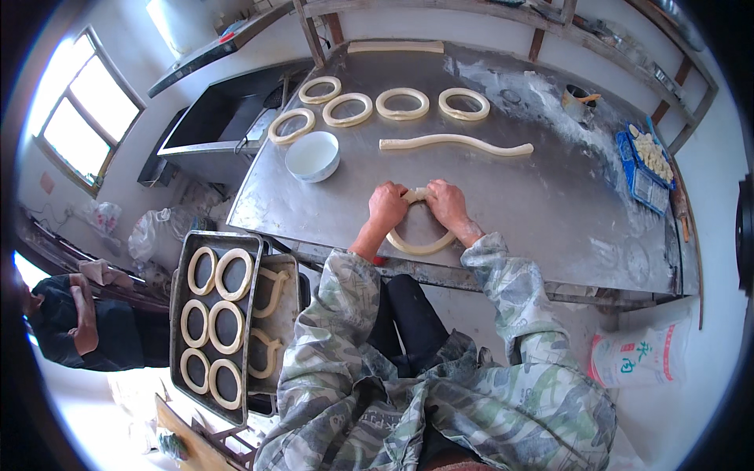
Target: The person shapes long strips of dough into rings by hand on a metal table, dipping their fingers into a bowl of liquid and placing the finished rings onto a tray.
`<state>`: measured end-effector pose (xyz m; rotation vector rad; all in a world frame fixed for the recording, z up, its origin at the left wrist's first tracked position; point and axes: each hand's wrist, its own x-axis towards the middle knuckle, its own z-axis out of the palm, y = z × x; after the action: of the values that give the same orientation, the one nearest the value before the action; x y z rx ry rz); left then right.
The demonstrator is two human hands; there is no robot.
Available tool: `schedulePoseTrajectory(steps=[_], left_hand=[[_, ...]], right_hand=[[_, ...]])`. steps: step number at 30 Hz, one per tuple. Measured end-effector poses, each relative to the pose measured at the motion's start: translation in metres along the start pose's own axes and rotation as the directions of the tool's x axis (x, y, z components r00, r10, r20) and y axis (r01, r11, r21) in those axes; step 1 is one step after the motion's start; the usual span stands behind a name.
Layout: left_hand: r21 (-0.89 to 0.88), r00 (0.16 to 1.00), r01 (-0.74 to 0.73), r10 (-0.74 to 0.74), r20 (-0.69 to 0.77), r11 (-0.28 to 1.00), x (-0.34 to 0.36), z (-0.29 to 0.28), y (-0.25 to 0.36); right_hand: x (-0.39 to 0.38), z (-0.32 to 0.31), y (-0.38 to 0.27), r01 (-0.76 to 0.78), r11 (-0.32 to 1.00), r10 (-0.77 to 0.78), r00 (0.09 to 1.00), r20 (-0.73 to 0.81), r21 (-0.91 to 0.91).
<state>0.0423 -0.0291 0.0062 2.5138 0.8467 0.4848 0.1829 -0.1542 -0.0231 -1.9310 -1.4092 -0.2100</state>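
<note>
Near the front edge of the metal table (pixel 542 212), both my hands grip a dough ring (pixel 420 249). My left hand (pixel 388 206) closes round its far left side and my right hand (pixel 448 206) round its far right, with a short stretch of dough showing between them. Fingers hide part of the ring where its ends come together. Just beyond lies a wavy dough rope (pixel 455 144). Several finished-looking dough rings (pixel 402 104) rest farther back and to the left. A white bowl (pixel 312 156) stands left of my hands.
A baking tray (pixel 255 314) of dough rings stands at the lower left, over another tray. Flour (pixel 542 98), a metal can (pixel 580 102) and a blue tray (pixel 646 184) of dough pieces are at the right. A straight dough strip (pixel 395 47) lies at the back. Another person (pixel 78 322) is at far left.
</note>
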Motion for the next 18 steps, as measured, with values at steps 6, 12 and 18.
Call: schedulePoseTrajectory(steps=[6,12,18], left_hand=[[-0.108,1.0,0.0,-0.003,-0.027,0.994,-0.004,0.005,0.002],[-0.163,0.992,-0.096,0.08,-0.103,0.982,-0.002,0.014,-0.006],[-0.195,0.987,-0.125,0.103,-0.121,0.973,0.0,0.019,-0.005]], right_hand=[[-0.004,-0.012,-0.025,0.078,0.996,-0.078,0.997,-0.01,0.046],[-0.003,-0.014,-0.032,0.126,0.992,-0.125,0.992,-0.032,0.028],[-0.002,-0.005,-0.029,0.039,0.99,-0.036,0.999,-0.029,0.133]])
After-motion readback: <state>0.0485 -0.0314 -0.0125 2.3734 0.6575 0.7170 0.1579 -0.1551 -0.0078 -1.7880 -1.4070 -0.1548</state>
